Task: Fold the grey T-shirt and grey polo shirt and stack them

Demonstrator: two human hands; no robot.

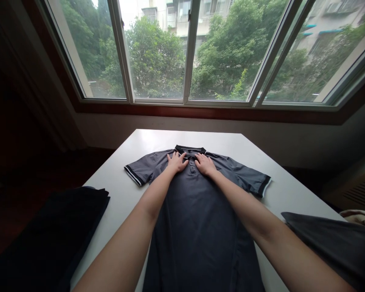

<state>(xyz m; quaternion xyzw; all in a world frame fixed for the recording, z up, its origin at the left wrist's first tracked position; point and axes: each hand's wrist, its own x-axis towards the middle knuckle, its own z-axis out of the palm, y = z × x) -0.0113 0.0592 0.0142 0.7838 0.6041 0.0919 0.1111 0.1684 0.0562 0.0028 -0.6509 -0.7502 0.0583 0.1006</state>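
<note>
A person stood at a white tabletop beneath a wide window, both bare arms stretched forward over a dark grey polo shirt that lay flat and face up, its collar pointing toward the glass and its hem running off the near edge of the view. The left hand rested palm down on the chest just left of the button placket, its fingers spread flat against the cloth and gripping nothing. The right hand mirrored it on the other side of the placket, palm down, fingers loosely fanned and pressed to the fabric, likewise holding nothing. The two hands sat close together, just below the collar, with the row of buttons between them. Both forearms ran straight and nearly parallel along the length of the shirt, elbows near the camera. The short sleeves, edged in dark trim with a pale stripe, were spread out to either side on the tabletop. A dark folded garment lay at the left edge of the tabletop, well apart from the hands, and another grey piece of cloth lay at the right. Trees and apartment buildings showed through the window panes.
</note>
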